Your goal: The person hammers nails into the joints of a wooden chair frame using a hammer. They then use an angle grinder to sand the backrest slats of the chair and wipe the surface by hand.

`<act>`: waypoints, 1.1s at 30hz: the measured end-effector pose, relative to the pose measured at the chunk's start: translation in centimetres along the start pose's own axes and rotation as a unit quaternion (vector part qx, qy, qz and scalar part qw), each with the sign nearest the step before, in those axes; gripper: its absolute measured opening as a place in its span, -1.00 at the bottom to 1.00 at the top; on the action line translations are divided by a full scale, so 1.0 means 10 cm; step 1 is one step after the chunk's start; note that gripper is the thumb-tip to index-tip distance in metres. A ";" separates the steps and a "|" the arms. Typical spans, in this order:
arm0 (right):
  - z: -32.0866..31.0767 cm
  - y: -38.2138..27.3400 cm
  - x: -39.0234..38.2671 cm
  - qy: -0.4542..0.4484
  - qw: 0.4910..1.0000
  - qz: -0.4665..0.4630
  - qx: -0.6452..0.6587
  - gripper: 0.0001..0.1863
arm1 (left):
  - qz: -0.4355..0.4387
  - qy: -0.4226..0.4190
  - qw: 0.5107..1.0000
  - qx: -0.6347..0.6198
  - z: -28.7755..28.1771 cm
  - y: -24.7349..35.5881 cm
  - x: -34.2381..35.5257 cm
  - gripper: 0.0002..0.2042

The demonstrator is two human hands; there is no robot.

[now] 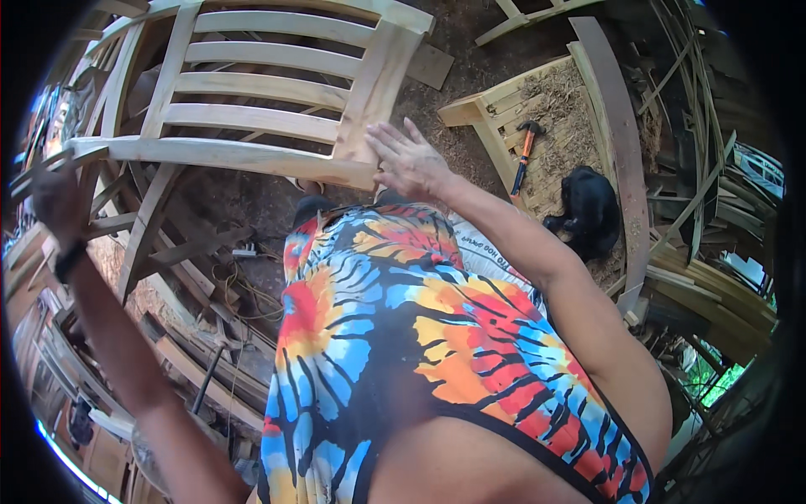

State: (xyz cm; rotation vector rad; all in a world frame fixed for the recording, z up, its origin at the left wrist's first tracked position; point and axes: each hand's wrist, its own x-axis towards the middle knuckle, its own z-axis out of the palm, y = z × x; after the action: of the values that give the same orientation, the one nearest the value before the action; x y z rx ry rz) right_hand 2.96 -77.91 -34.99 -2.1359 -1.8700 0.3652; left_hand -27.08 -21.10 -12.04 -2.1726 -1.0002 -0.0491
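A pale wooden slatted frame, like a bench back, spans the upper left of the head view. My right hand is at its lower right corner, fingers extended and apart, resting on or just over the broad upright. At the far left, my left hand is closed on a narrow wooden piece by the end of the frame's lower rail; its fingers are dim, and I cannot tell whether that piece is part of the frame. Crossed wooden legs stand below the frame.
A slatted wooden piece on the right carries shavings, a hammer and a curled black animal. A long board runs beside it. A white sack lies near me. Loose timber crowds both sides, with cords at left.
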 end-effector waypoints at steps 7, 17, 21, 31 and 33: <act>-0.13 0.52 0.14 0.005 0.995 0.048 -0.087 -0.18 | -0.137 -0.203 0.847 -0.472 -0.69 2.06 -2.14 -0.31; -0.19 0.40 0.16 -0.069 0.995 -0.020 -0.074 -0.15 | -0.369 -0.404 0.193 -0.814 -1.37 3.99 -2.54 -0.37; -0.18 0.62 0.31 0.000 0.988 0.147 -0.051 -0.16 | -0.465 -0.291 0.162 -0.820 -1.55 4.33 -2.44 -0.49; -0.69 1.86 1.09 0.205 0.964 0.166 -0.009 -0.06 | -0.394 -0.255 0.440 -0.766 -1.57 3.95 -2.44 -0.48; -0.87 1.57 1.41 0.066 0.968 0.212 0.116 -0.10 | -0.428 -0.106 0.420 -0.793 -0.67 4.16 -2.96 -0.61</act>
State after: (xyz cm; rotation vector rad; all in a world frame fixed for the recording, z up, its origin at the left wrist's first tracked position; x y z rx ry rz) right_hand 22.43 -66.26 -32.82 -2.3152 -1.2235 0.4900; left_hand -18.13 -62.26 -41.66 -2.5324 -2.8942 -2.0228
